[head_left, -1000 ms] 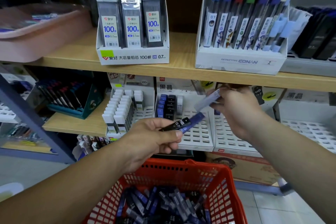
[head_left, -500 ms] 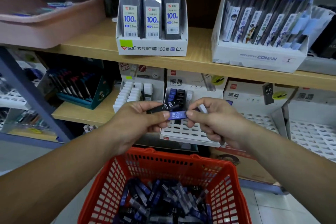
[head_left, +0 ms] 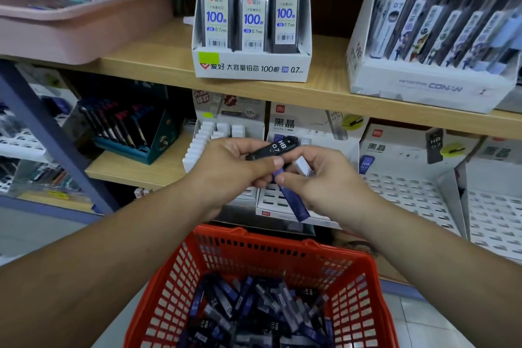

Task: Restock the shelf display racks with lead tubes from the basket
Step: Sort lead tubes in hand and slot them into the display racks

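Note:
My left hand (head_left: 226, 169) grips a black lead tube (head_left: 272, 148) marked HB 0.7, held level in front of the lower shelf. My right hand (head_left: 322, 186) pinches a blue lead tube (head_left: 292, 200) that points down and to the right, with a pale tube (head_left: 303, 165) also between its fingers. The two hands touch at the fingertips. Below them an orange basket (head_left: 350, 285) holds several black and blue lead tubes (head_left: 254, 311). Behind the hands stands a white slotted display rack (head_left: 271, 200), partly hidden. A second white rack (head_left: 409, 192) to its right holds one blue tube at its back left.
The wooden upper shelf (head_left: 158, 62) carries a box of 100-lead packs (head_left: 251, 68), a Conan pencil box (head_left: 429, 85) and a pink tray (head_left: 70, 28). A teal pen box (head_left: 135, 147) and a rack of white tubes (head_left: 203, 138) sit at lower left. A blue upright (head_left: 50, 133) slants left.
My right hand came back from the right-hand rack to my left hand and took the blue tube, which now hangs down from its fingers. The view moved closer to the shelves.

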Demonstrator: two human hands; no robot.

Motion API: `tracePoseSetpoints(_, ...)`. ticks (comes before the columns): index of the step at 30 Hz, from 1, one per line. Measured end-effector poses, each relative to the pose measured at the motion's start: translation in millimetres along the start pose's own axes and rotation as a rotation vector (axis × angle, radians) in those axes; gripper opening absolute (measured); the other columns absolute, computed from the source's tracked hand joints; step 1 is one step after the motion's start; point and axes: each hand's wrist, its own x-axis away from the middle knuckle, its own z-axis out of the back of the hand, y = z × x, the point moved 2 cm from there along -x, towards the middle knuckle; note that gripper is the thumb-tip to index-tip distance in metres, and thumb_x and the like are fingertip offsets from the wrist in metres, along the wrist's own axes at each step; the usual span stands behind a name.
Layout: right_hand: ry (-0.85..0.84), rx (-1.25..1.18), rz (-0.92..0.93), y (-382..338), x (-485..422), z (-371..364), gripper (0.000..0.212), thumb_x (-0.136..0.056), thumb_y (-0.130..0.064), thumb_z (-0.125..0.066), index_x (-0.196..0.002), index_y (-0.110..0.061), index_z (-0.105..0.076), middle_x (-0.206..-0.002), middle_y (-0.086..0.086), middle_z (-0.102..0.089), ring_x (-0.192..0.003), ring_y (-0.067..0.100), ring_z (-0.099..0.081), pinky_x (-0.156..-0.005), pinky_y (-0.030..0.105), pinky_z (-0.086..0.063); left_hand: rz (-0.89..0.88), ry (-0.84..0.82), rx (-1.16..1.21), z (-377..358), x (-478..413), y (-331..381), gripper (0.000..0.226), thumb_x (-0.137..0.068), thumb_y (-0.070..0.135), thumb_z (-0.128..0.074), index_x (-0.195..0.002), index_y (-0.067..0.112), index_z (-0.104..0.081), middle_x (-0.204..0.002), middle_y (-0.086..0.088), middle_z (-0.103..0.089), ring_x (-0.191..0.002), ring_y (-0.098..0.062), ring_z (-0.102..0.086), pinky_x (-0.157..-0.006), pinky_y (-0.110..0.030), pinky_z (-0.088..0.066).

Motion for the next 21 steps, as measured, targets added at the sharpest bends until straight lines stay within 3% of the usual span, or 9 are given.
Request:
tracePoseSetpoints(2,0.010,0.015,-0.004,-1.8,-2.2,-1.8,0.029,-0.096,-0.002,-0.069,-0.111,-0.027,-0.069,-0.068,-0.012,-0.063,-0.041,-0.004,-0.052,-0.042,0.009,-0.036,0.026,0.070,0.004,5.9,-1.3,-2.0,0.010,-0.094,0.017,-0.075,-0.102,0.011,-0.078,-0.088,-0.016,-0.077,-0.073,-0.018,-0.066,-0.066,-0.027,-0.059)
tracePoseSetpoints(4,0.031,0.037,-0.020,-6.6,-1.9,0.7,0.027,-0.098,-0.003,-0.066,-0.116,-0.023,-0.067,-0.069,0.000,-0.062,-0.034,0.000,-0.048,-0.036,0.011,-0.033,0.056,0.138,-0.124,16.0,0.0,-4.7,0.021,-0.099,0.030,-0.068,-0.094,0.012,-0.078,-0.082,-0.009,-0.076,-0.070,-0.015,-0.065,-0.060,-0.026,-0.055)
tracePoseSetpoints(7,0.129,0.078,0.034,-12.2,-6.3,4.8,0.015,-0.096,-0.007,-0.071,-0.104,-0.019,-0.070,-0.072,0.008,-0.066,-0.037,0.010,-0.056,-0.036,0.016,-0.037,0.122,0.101,-0.347,26.5,4.7,-14.0,0.031,-0.102,0.040,-0.060,-0.092,0.016,-0.078,-0.076,0.001,-0.070,-0.068,-0.010,-0.062,-0.056,-0.024,-0.051)
tracePoseSetpoints(9,0.172,0.133,0.077,-10.8,-11.6,1.9,0.012,-0.094,-0.011,-0.073,-0.095,-0.022,-0.071,-0.078,0.010,-0.070,-0.048,0.020,-0.063,-0.040,0.020,-0.042,0.156,0.049,-0.374,29.4,8.0,-20.2,0.028,-0.103,0.039,-0.059,-0.097,0.018,-0.077,-0.080,0.002,-0.066,-0.069,-0.008,-0.059,-0.055,-0.020,-0.050)
tracePoseSetpoints(11,0.176,0.168,0.101,-6.6,-17.1,-4.3,0.012,-0.093,-0.012,-0.075,-0.091,-0.023,-0.071,-0.082,0.006,-0.069,-0.047,0.015,-0.060,-0.040,0.021,-0.042,0.160,0.022,-0.363,32.4,10.6,-22.4,0.023,-0.104,0.035,-0.058,-0.101,0.018,-0.074,-0.086,0.001,-0.068,-0.073,-0.009,-0.063,-0.058,-0.021,-0.050)
tracePoseSetpoints(16,0.191,0.270,0.117,9.0,-31.5,-14.7,0.022,-0.091,-0.013,-0.077,-0.085,-0.033,-0.070,-0.070,-0.010,-0.063,-0.039,0.005,-0.050,-0.044,0.021,-0.042,0.170,0.020,-0.327,38.0,13.6,-29.6,0.019,-0.099,0.019,-0.067,-0.101,0.001,-0.064,-0.103,-0.026,-0.071,-0.101,-0.037,-0.071,-0.068,-0.030,-0.061)
tracePoseSetpoints(19,0.219,0.368,0.149,11.4,-36.9,-18.5,0.023,-0.090,-0.016,-0.077,-0.087,-0.037,-0.069,-0.083,-0.013,-0.067,-0.045,0.004,-0.055,-0.052,0.025,-0.047,0.174,0.014,-0.285,36.0,16.6,-28.3,0.020,-0.094,0.013,-0.074,-0.099,-0.004,-0.065,-0.100,-0.032,-0.068,-0.090,-0.040,-0.072,-0.075,-0.036,-0.065)
tracePoseSetpoints(21,0.234,0.397,0.166,11.2,-40.1,-19.6,0.022,-0.090,-0.017,-0.077,-0.088,-0.037,-0.069,-0.086,-0.009,-0.069,-0.049,0.011,-0.059,-0.053,0.036,-0.056,0.169,0.015,-0.264,36.8,17.3,-26.8,0.017,-0.092,0.012,-0.076,-0.095,-0.001,-0.066,-0.089,-0.028,-0.066,-0.079,-0.032,-0.071,-0.076,-0.039,-0.066)
